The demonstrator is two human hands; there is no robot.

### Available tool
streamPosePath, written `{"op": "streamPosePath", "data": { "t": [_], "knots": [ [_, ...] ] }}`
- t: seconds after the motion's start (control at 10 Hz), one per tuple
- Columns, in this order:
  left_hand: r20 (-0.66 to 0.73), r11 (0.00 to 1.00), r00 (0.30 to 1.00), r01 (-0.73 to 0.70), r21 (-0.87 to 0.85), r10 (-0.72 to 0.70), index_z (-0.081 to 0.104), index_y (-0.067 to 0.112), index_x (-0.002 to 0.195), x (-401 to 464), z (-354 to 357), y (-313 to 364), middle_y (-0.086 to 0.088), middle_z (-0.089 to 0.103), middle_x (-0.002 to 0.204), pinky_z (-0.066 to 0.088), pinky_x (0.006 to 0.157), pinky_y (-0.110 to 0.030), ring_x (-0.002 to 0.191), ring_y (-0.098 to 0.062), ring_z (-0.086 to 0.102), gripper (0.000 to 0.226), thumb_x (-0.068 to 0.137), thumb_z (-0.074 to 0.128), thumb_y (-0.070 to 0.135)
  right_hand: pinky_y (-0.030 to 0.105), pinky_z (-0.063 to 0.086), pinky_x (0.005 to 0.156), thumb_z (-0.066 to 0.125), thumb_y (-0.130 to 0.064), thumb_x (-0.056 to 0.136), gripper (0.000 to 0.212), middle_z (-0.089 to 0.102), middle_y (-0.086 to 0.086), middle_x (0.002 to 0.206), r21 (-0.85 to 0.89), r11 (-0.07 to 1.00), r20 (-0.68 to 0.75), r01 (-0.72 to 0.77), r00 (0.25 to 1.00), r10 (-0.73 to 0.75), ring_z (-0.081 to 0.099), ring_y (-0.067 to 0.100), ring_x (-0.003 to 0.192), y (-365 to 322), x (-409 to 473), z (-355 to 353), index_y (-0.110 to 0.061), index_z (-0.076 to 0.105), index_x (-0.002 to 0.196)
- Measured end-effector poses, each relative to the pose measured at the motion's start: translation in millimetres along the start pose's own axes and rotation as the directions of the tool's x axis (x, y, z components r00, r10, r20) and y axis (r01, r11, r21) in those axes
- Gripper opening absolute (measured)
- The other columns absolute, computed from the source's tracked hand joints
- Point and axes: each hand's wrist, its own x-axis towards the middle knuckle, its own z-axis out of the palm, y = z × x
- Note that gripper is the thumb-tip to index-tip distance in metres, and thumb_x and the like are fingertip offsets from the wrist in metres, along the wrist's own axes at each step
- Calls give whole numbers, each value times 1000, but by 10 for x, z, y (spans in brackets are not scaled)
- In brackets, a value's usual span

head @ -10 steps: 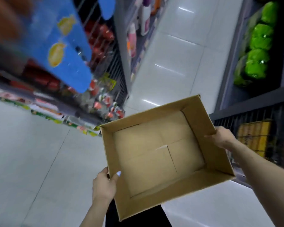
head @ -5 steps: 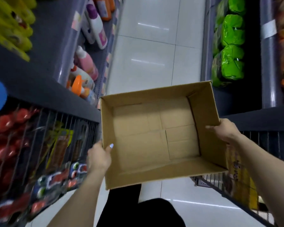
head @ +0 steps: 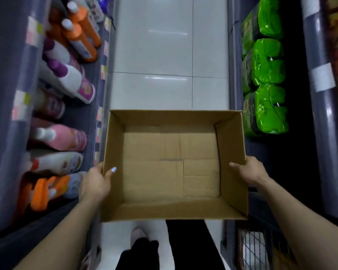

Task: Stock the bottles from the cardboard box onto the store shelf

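Here, everything is placed against the cardboard box.

Cardboard box [head: 172,166]: open-topped, held level over the aisle, its inside showing only the folded bottom flaps (nothing lies in it).

Left hand [head: 95,182]: gripping the box's left wall near the near corner, thumb hooked over the rim onto the inner face, the other fingers hidden behind the outer side.

Right hand [head: 249,173]: clamped on the box's right wall, thumb lying on the inner face, the rest of the fingers wrapped round the outside.

Store shelf [head: 86,115]: directly left of the box, its price-tag edge running just beside the box's left wall.

Bottles [head: 61,135]: on that shelf, left of the box; pink and white ones level with the box's far half, an orange-capped one just beside the left hand (somewhat blurred).

Orange bottles [head: 80,36]: further along the same shelf, well beyond the box's far left corner.

Purple-capped bottles [head: 66,75]: between the orange ones and the pink ones, left of and beyond the box.

Green packs [head: 267,84]: stacked on the opposite shelving, right of and beyond the box's far right corner.

Floor [head: 170,55]: pale glossy tiles stretching beyond the box's far wall.

Legs [head: 185,246]: in dark trousers, below the box's near wall.

Wire basket [head: 254,248]: below the box's near right corner, under the right forearm.
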Motion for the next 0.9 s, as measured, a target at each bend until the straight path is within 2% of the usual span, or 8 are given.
{"op": "streamPosePath", "data": {
  "t": [0.1, 0.2, 0.3, 0.4, 0.5, 0.7, 0.8, 0.9],
  "knots": [
    [4, 1000, 1000, -5, -24, 5, 66, 12, 93, 466, 60, 289, -20, 70, 88, 52, 74, -42, 87, -39, 65, 23, 86, 61, 33, 27, 46, 71, 56, -22, 92, 38, 64, 11, 111, 25, 1000, -13, -2, 1000, 2, 58, 16, 77, -158, 427, -19, -7, 54, 127],
    [79, 997, 997, 10, -74, -4, 62, 11, 83, 898, 178, 499, -8, 60, 70, 40, 57, -31, 67, -26, 59, 17, 88, 60, 27, 24, 43, 64, 56, -24, 92, 39, 60, 5, 97, 55, 998, 5, -21, 1000, 21, 47, 4, 62, -261, 920, 52, -9, 54, 128],
    [146, 997, 989, -2, -78, 13, 62, 9, 111, 1356, 393, 570, -9, 65, 94, 46, 70, -34, 84, -24, 60, 28, 90, 56, 26, 25, 46, 65, 56, -24, 93, 38, 63, 9, 105, 44, 999, 22, -16, 1000, 15, 55, 10, 70, -342, 1408, 207, -10, 54, 128],
    [167, 997, 986, -12, -70, 24, 59, 7, 121, 1874, 682, 569, -15, 66, 109, 48, 80, -39, 94, -28, 61, 35, 91, 55, 24, 35, 49, 86, 54, -23, 93, 39, 64, 12, 124, 64, 998, -5, 11, 1000, -11, 63, 25, 101, -359, 1940, 461, -11, 53, 131],
    [155, 1000, 987, -28, -13, 29, 62, 8, 114, 2322, 973, 499, -18, 68, 109, 50, 84, -42, 90, -30, 63, 31, 90, 56, 26, 40, 47, 96, 52, -21, 94, 39, 62, 12, 128, 68, 997, -36, 19, 999, -16, 60, 30, 114, -302, 2420, 767, -11, 53, 131],
    [197, 1000, 981, 4, -17, -1, 44, 11, 137, 2693, 1338, 449, -15, 56, 135, 41, 101, -47, 121, -34, 54, 45, 95, 47, 28, 52, 45, 103, 51, -23, 95, 42, 58, 11, 134, 106, 994, 13, 13, 1000, -15, 56, 32, 121, -136, 2839, 1087, -14, 48, 136],
    [201, 1000, 980, 7, -14, -4, 35, 14, 143, 2668, 1273, 456, -14, 53, 138, 39, 105, -46, 124, -33, 52, 53, 94, 49, 28, 51, 44, 104, 50, -24, 95, 51, 53, 10, 139, 110, 994, 62, 11, 998, -18, 54, 32, 123, -100, 2773, 1075, -19, 36, 144],
    [192, 997, 978, 81, 5, -80, 32, 13, 144, 2503, 1051, 468, -14, 52, 139, 37, 108, -46, 125, -32, 51, 60, 91, 53, 32, 45, 39, 105, 53, -27, 94, 64, 44, 12, 146, 80, 996, -32, -29, 999, 32, 48, 33, 129, -129, 2499, 908, -18, 23, 149]
  ]
}}
